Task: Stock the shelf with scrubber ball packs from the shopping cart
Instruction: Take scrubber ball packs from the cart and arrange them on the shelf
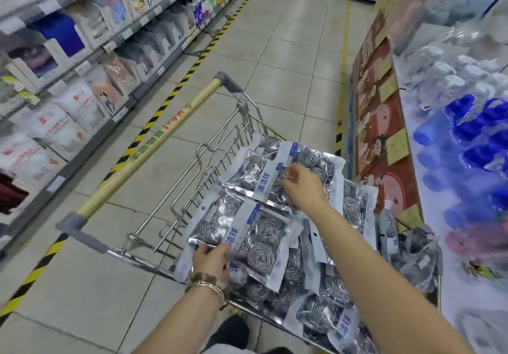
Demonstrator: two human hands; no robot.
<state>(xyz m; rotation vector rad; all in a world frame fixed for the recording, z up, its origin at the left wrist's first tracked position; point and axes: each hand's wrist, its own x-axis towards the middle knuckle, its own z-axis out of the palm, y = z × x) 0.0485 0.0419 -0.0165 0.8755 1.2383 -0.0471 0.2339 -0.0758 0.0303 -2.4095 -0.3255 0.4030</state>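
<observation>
two hands on two scrubber packs

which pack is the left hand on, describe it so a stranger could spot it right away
Start at the wire shopping cart in the aisle, piled with silver scrubber ball packs. On top of the pile lie two flat packs. It is the nearer pack, its near edge gripped by the left hand; the right hand is on the farther pack.

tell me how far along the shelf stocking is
Barely begun: no scrubber packs are visible on the shelves. The left hand grips the near pack, and the right hand touches the far pack. The shopping cart is piled with packs, all left to shelve.
</observation>
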